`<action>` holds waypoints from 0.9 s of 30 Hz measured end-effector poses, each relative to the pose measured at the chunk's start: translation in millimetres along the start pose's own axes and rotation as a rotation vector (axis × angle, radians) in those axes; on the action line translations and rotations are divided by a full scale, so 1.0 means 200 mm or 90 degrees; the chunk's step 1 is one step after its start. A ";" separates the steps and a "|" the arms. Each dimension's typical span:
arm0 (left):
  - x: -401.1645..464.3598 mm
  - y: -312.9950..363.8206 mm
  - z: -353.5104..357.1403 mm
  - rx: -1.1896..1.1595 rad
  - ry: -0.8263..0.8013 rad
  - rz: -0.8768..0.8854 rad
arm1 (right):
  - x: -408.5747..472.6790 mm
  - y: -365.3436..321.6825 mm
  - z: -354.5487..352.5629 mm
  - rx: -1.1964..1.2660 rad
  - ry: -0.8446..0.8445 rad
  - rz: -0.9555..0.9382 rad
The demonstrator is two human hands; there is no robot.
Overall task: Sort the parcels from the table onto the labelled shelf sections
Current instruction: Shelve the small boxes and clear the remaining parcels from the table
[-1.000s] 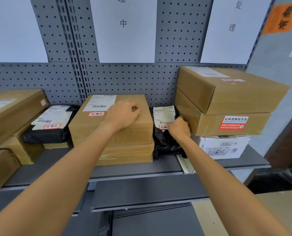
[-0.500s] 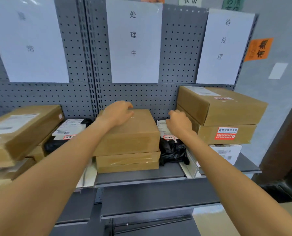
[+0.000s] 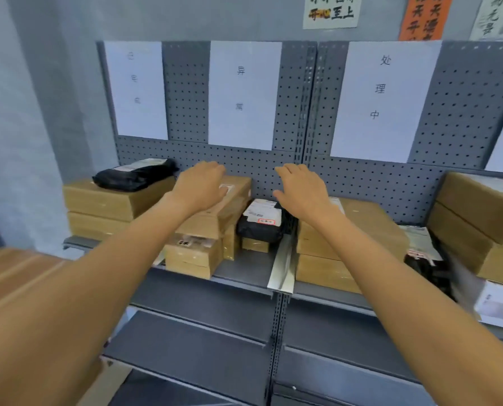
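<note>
Bare fingers of both hands are spread loosely, nothing held | left hand (image 3: 199, 186) is raised over a tilted cardboard parcel (image 3: 215, 212) | right hand (image 3: 300, 189) is raised over a cardboard stack (image 3: 361, 230) | black bagged parcel (image 3: 260, 222) is seen between them | all on the grey shelf (image 3: 244, 268).

This looks like a parcel sorting room. A grey metal shelf (image 3: 244, 273) with a holey back wall holds brown boxes (image 3: 353, 227) and black mail bags (image 3: 262, 227). At 12 o'clock, white paper signs (image 3: 243, 95) name each part of the shelf.
</note>
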State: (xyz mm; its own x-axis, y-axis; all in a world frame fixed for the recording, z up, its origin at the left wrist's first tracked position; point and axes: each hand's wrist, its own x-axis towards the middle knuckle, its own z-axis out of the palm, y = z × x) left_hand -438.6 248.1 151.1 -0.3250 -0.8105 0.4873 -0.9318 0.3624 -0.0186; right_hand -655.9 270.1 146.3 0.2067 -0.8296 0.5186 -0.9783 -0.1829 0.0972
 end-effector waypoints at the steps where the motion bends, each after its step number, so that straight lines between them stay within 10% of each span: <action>1: -0.09 -0.10 -0.04 0.020 0.002 -0.019 | 0.02 -0.12 0.01 0.015 0.004 -0.019; 27: -1.99 -1.68 -0.57 0.295 -0.089 -0.618 | 0.16 -2.70 0.16 0.269 -0.042 -0.560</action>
State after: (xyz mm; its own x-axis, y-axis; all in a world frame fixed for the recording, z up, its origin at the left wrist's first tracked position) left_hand 21.4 501.9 63.8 0.5959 -0.7134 0.3688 -0.7621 -0.6471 -0.0203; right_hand -120.8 325.9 82.6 0.8734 -0.3321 0.3562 -0.3913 -0.9140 0.1074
